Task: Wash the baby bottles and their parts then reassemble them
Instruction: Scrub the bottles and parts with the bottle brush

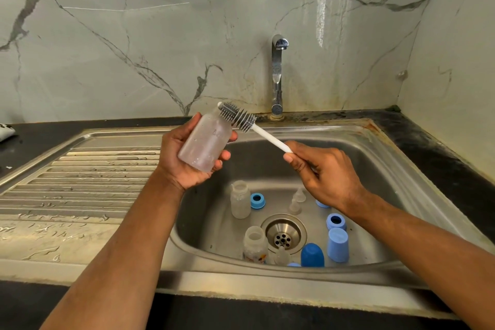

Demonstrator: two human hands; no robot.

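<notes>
My left hand (184, 158) grips a frosted baby bottle (206, 142), tilted, above the sink's left rim. My right hand (324, 174) pinches the white handle of a bottle brush (238, 118), whose grey bristle head lies across the bottle's mouth. Down in the steel sink (348, 142) stand two more clear bottles (240, 199) (255, 245). Around them lie blue screw rings (258, 200) (336, 221), a light blue cap (338, 244), a dark blue cap (312, 255) and clear teats (297, 202).
The chrome tap (277, 75) stands behind the sink with no water running. A wet ribbed drainboard (88, 177) stretches to the left. Dark countertop (442, 147) borders the sink, and marble wall rises behind. The drain (283, 233) sits in the basin's middle.
</notes>
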